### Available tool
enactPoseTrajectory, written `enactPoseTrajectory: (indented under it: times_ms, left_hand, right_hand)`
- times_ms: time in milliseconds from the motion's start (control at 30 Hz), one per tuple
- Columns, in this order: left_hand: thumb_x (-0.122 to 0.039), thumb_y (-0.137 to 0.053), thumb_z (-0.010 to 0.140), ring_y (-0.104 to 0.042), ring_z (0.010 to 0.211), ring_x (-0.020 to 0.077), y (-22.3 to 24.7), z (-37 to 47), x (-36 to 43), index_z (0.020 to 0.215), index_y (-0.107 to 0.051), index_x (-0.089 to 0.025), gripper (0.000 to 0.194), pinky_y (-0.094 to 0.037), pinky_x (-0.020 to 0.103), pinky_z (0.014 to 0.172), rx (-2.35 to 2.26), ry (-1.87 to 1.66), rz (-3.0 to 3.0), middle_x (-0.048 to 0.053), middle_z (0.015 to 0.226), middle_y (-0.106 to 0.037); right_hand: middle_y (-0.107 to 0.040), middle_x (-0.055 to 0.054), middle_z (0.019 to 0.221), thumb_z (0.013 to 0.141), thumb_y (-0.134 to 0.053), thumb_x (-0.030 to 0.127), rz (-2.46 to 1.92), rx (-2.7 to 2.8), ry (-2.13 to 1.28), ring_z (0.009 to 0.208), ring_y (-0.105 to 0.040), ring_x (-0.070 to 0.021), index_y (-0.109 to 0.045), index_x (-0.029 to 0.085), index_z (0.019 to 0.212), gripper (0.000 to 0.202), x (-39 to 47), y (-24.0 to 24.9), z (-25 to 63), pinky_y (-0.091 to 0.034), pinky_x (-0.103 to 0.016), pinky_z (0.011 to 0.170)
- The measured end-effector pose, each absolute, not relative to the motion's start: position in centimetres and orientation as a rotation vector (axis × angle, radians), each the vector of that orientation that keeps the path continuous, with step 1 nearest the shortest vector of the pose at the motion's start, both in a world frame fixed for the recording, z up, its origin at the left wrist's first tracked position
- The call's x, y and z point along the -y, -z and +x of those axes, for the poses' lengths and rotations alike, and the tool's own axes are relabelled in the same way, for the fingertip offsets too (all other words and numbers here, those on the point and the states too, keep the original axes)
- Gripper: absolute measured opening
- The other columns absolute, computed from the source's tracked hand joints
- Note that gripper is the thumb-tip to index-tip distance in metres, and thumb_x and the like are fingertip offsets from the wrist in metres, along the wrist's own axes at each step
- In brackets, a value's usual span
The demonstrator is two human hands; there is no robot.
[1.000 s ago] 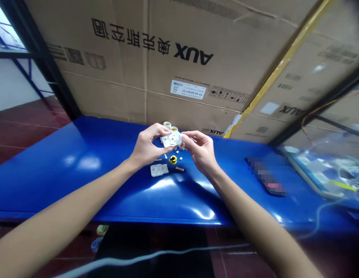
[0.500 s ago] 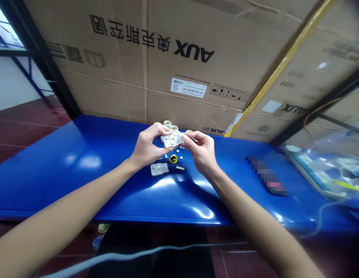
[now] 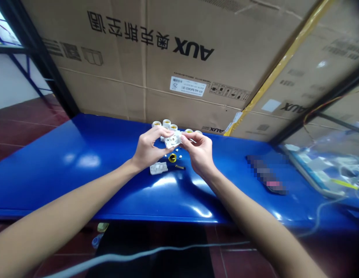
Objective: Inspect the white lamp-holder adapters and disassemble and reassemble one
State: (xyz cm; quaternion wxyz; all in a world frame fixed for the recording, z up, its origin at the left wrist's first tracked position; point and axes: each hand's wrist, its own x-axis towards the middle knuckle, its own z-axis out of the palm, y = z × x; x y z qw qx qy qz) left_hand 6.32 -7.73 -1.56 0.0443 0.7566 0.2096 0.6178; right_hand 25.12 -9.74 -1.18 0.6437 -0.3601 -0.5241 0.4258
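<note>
A small white plastic housing (image 3: 172,139) is held up over the blue table between both hands. My left hand (image 3: 148,146) is closed on its left side, thumb and fingers gripping the edges. At its right edge my right hand (image 3: 200,150) is closed in a pinch; whether it also holds a tiny part is too small to tell. Below the hands lie another white housing piece (image 3: 159,168), a yellow and black ring-shaped part (image 3: 172,158) and a thin dark and yellow strip (image 3: 180,167). Small white bits (image 3: 180,156) lie beside the ring.
Several round white cups (image 3: 156,124) with yellow inside stand behind the hands on the blue table (image 3: 51,166). Large cardboard boxes (image 3: 115,85) rise behind. A dark pixelated object (image 3: 267,175) and a tray of clutter (image 3: 321,170) lie right. A pale cable (image 3: 133,254) crosses below.
The view has shifted slightly. My left hand sits a little further right and lower relative to the table, uncovering another cup behind it. The housing is still held between both hands.
</note>
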Motion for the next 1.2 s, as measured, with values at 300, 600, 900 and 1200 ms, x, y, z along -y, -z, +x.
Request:
enactPoseTrajectory:
  times_ms: [300, 600, 900, 1200]
  left_hand:
    - [-0.033, -0.087, 0.090, -0.080, 0.105, 0.0257, 2.1, 6.1, 7.4, 0.103, -0.076, -0.023, 0.020, -0.064, 0.041, 0.093, -0.719, -1.767, 2.442, 0.007, 0.109, -0.084]
    - [-0.028, -0.087, 0.088, -0.080, 0.106, 0.0259, 2.0, 6.2, 7.4, 0.099, -0.069, -0.022, 0.021, -0.064, 0.041, 0.093, -0.677, -1.822, 2.428, 0.007, 0.107, -0.082]
    - [-0.022, -0.079, 0.093, -0.079, 0.119, 0.0272, 3.1, 6.0, 7.1, 0.108, -0.069, -0.024, 0.018, -0.068, 0.041, 0.096, -0.598, -1.704, 2.659, 0.010, 0.119, -0.081]
    - [-0.020, -0.077, 0.093, -0.078, 0.120, 0.0269, 2.7, 6.3, 7.8, 0.108, -0.069, -0.024, 0.017, -0.068, 0.042, 0.098, -0.627, -1.663, 2.666, 0.009, 0.118, -0.081]
  right_hand:
    - [-0.079, -0.005, 0.098, 0.065, -0.103, 0.050, -0.836, 1.083, -1.144, 0.093, -0.075, -0.0219, -0.078, 0.022, 0.086, 0.043, 9.9, 1.1, 25.0, -0.066, -0.040, 0.093]
    - [-0.076, -0.002, 0.107, 0.072, -0.100, 0.051, -0.718, 1.017, -1.225, 0.090, -0.075, -0.0191, -0.063, 0.023, 0.087, 0.048, 10.7, 1.1, 23.9, -0.070, -0.039, 0.081]
    - [-0.073, 0.000, 0.092, 0.071, -0.099, 0.047, -0.813, 1.016, -1.217, 0.084, -0.072, -0.0182, -0.057, 0.024, 0.083, 0.049, 10.0, 1.7, 24.4, -0.067, -0.038, 0.079]
    - [-0.072, 0.000, 0.089, 0.069, -0.098, 0.046, -0.758, 0.973, -1.240, 0.083, -0.071, -0.0191, -0.057, 0.026, 0.083, 0.047, 10.3, 1.8, 24.1, -0.067, -0.039, 0.082]
